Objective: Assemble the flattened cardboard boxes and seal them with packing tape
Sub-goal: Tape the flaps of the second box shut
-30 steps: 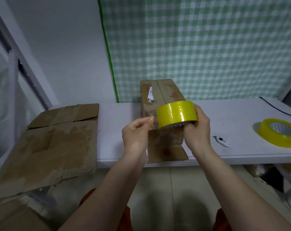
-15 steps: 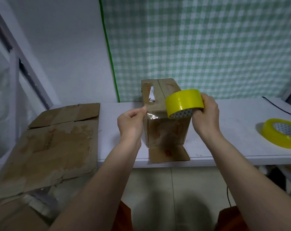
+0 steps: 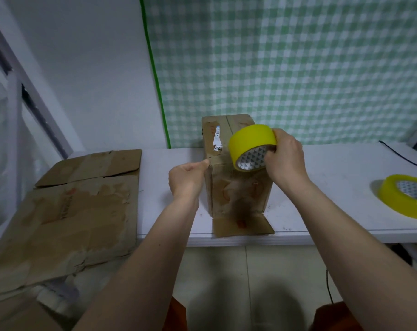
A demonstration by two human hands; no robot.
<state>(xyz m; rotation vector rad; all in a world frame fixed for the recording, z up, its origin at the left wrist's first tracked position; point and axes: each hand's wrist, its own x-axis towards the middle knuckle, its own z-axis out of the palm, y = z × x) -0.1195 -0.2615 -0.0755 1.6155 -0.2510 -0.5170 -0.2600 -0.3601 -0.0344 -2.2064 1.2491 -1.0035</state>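
A brown box (image 3: 238, 168) stands upright near the front edge of the white desk (image 3: 322, 187), with one bottom flap lying flat toward the person. The right hand (image 3: 285, 158) has its grip curled round a yellow tape roll (image 3: 251, 145), held at the box's top front corner. The left hand (image 3: 187, 179) pinches the loose tape end against the box's upper left edge. The tape is thin, sticky and probably curls, so it should stay pulled tight. The box looks light and a bit soft, so it may tip; press it down from the top. Flat cardboard (image 3: 66, 211) waits at the desk's left end, and a second tape roll (image 3: 405, 195) lies at the right.
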